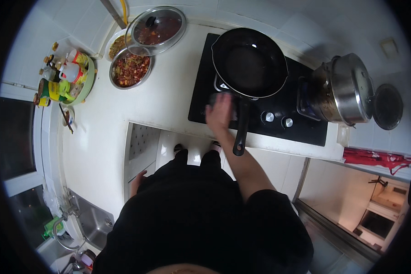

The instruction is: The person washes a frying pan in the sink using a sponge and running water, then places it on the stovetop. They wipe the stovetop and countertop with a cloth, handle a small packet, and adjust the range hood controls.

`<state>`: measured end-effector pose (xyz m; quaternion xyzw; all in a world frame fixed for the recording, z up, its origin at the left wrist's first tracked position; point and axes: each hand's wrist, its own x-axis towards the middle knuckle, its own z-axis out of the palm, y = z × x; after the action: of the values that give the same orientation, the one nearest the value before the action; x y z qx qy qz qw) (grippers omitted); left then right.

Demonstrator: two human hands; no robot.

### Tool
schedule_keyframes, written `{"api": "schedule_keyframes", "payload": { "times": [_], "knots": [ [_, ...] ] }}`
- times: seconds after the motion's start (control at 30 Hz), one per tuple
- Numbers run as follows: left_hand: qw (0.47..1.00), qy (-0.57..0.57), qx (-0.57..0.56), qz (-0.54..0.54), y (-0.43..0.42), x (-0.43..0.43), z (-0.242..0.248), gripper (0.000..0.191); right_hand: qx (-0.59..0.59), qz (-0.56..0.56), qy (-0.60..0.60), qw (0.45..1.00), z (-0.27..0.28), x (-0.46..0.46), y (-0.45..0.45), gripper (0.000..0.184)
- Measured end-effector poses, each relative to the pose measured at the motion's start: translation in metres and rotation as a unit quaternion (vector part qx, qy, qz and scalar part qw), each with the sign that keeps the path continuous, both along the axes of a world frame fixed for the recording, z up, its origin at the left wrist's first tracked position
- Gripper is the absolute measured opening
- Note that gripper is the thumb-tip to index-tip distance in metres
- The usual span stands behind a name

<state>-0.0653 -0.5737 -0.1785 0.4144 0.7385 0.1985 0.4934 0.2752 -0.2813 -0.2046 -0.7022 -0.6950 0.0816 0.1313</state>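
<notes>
My right hand (220, 113) lies on a dark cloth or pad (222, 98) at the left part of the black gas cooktop (202, 85), slightly blurred. Just beyond it, a black frying pan (248, 65) rests over the left burner, its handle pointing towards me over the counter edge. The underside of the hand is hidden, so its grip on the pad does not show. Low at my left side hangs my left hand (138, 181), partly hidden by my dark clothing; nothing shows in it.
A steel pot (349, 89) with a lid stands on the right burner. Steel bowls of food (129, 69), one under a glass lid (156, 29), stand back left. Seasoning bottles fill a green tray (89, 82). A sink (92, 219) lies lower left.
</notes>
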Motion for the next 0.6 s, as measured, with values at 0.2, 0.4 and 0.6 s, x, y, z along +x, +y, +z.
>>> {"api": "schedule_keyframes", "payload": {
  "times": [0.2,0.4,0.6],
  "knots": [
    [0.996,0.015,0.062,-0.063,0.058,-0.040,0.012,0.034,-0.002,0.200,0.056,0.978,-0.004,0.046,-0.027,0.052],
    [0.996,-0.045,0.067,-0.035,0.079,-0.030,-0.008,0.030,0.058,-0.112,0.112,0.986,-0.004,0.256,-0.143,0.046],
    [0.995,0.032,-0.003,-0.095,0.073,0.005,-0.022,0.035,0.205,-0.223,0.202,0.931,0.015,0.248,-0.128,0.039]
  ]
}}
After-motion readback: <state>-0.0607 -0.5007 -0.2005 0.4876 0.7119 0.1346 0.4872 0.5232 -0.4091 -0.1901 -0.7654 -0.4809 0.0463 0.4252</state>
